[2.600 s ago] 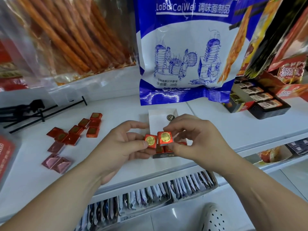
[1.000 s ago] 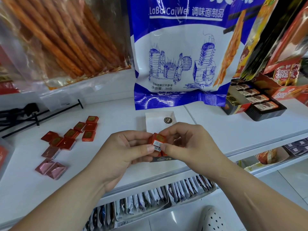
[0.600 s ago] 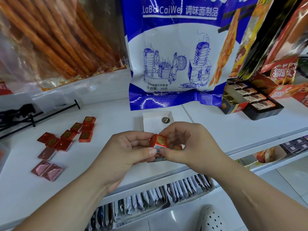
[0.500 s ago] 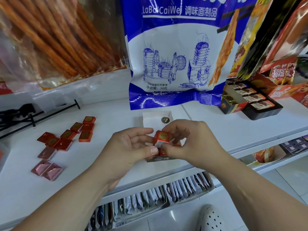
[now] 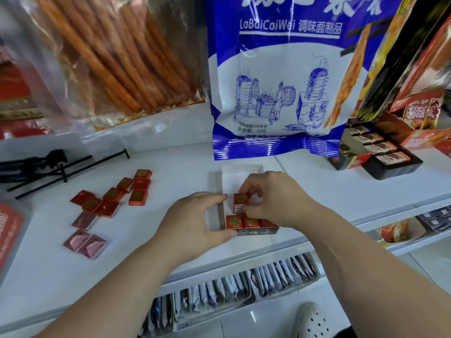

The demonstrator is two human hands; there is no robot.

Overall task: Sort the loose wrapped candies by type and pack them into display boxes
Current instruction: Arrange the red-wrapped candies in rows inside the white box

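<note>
Packing reds right now: pinching a red candy (image 5: pixel 241 201) with the right hand (image 5: pixel 273 203), inside the display box (image 5: pixel 240 176) just behind the front row (image 5: pixel 244 222). Gripping the box's near corner with the left hand (image 5: pixel 195 220). Probably needing to press it flush next, then grabbing another from the loose pile (image 5: pixel 127 191).

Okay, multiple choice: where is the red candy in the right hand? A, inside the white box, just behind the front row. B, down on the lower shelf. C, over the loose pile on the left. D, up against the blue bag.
A: the right hand pinches the red candy inside the white display box, directly behind the front row of candies, while the left hand holds the box's near left corner.
</note>
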